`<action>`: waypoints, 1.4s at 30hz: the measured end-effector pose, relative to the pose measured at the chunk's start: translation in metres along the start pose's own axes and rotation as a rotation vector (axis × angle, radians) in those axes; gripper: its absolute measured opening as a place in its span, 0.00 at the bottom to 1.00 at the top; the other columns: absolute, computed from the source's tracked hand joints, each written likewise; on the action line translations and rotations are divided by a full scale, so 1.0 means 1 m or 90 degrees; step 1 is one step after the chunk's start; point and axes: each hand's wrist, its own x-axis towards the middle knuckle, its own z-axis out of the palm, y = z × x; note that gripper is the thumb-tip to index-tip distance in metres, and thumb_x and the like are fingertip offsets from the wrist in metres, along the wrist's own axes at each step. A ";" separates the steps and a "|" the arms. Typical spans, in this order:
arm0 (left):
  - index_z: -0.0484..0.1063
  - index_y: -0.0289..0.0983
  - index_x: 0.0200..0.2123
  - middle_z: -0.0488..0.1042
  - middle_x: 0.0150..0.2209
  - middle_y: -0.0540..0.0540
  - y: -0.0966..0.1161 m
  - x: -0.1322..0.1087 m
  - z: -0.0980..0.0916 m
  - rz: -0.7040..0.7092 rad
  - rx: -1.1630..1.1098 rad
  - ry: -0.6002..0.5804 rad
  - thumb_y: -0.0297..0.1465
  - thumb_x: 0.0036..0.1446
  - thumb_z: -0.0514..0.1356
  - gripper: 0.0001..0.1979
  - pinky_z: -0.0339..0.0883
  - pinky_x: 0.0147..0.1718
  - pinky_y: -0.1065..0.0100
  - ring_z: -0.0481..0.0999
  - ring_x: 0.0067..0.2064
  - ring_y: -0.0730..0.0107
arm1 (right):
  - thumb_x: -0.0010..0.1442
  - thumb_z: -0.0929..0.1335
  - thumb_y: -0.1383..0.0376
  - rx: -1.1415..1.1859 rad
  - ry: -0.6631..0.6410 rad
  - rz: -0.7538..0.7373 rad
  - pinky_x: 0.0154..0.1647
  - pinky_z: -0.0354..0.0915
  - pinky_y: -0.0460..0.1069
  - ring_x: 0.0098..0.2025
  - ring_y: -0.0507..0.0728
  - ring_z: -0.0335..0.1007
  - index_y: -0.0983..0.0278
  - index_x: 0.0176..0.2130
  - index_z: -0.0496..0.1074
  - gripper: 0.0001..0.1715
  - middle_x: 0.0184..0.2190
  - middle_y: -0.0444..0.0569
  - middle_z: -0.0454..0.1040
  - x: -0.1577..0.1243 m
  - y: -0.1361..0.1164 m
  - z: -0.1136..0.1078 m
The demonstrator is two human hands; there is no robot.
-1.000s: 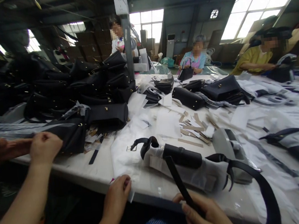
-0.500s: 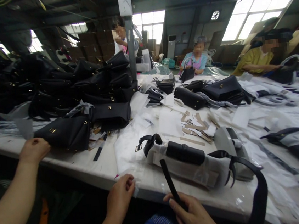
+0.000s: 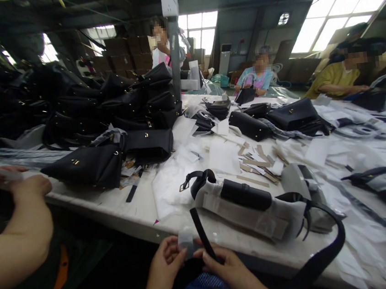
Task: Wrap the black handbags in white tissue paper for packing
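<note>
My left hand [image 3: 166,263] pinches a small piece of clear wrapping [image 3: 186,241] at the table's front edge. My right hand [image 3: 224,265] is closed on the end of a black strap [image 3: 202,235]. The strap loops round to the right and back to a black bag [image 3: 245,196] half wrapped in white paper on the table. Both hands meet just below the table edge, over my blue-clad lap.
A co-worker's two hands [image 3: 21,188] work at the left edge beside a black handbag [image 3: 88,164]. Stacked black bags [image 3: 106,103] fill the far left. Paper scraps and card strips [image 3: 253,159] litter the white table [image 3: 116,205]. Three people work at the far side.
My left hand lifted the clear wrapping off the table edge and brought it to the strap end. My right hand moved left with the strap. The co-worker's hands drew back leftwards.
</note>
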 end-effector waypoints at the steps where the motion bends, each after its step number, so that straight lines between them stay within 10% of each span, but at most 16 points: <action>1: 0.72 0.36 0.40 0.79 0.32 0.41 -0.006 -0.007 0.002 -0.034 -0.038 -0.038 0.50 0.45 0.69 0.27 0.71 0.30 0.65 0.80 0.32 0.59 | 0.56 0.69 0.40 0.002 -0.008 -0.014 0.51 0.67 0.52 0.53 0.63 0.71 0.65 0.42 0.81 0.33 0.54 0.57 0.74 0.000 -0.001 0.001; 7: 0.76 0.35 0.38 0.78 0.35 0.42 -0.014 -0.037 0.002 -0.166 -0.137 -0.260 0.50 0.45 0.70 0.26 0.69 0.34 0.66 0.78 0.35 0.63 | 0.57 0.68 0.40 -0.048 -0.002 0.020 0.49 0.66 0.54 0.44 0.63 0.75 0.68 0.43 0.81 0.36 0.39 0.56 0.80 -0.008 0.014 -0.004; 17: 0.79 0.34 0.46 0.80 0.47 0.36 0.027 -0.029 0.024 -0.298 -0.378 -0.136 0.46 0.48 0.71 0.27 0.69 0.51 0.60 0.77 0.53 0.51 | 0.54 0.71 0.41 -0.024 -0.162 0.064 0.43 0.65 0.50 0.36 0.58 0.72 0.66 0.39 0.82 0.33 0.30 0.48 0.78 -0.035 0.014 -0.009; 33: 0.70 0.39 0.56 0.78 0.53 0.41 0.132 0.061 -0.014 0.051 -0.450 0.064 0.28 0.60 0.63 0.20 0.72 0.51 0.67 0.79 0.51 0.63 | 0.48 0.76 0.45 0.002 0.010 0.013 0.22 0.60 0.43 0.21 0.47 0.63 0.68 0.38 0.80 0.31 0.25 0.46 0.73 0.008 -0.021 -0.019; 42: 0.71 0.31 0.52 0.73 0.56 0.31 0.073 0.028 -0.001 -0.126 -0.456 0.100 0.34 0.64 0.61 0.17 0.69 0.56 0.59 0.74 0.58 0.54 | 0.45 0.75 0.41 0.005 0.050 -0.026 0.22 0.63 0.44 0.29 0.55 0.71 0.69 0.39 0.79 0.36 0.27 0.49 0.75 0.031 -0.033 -0.020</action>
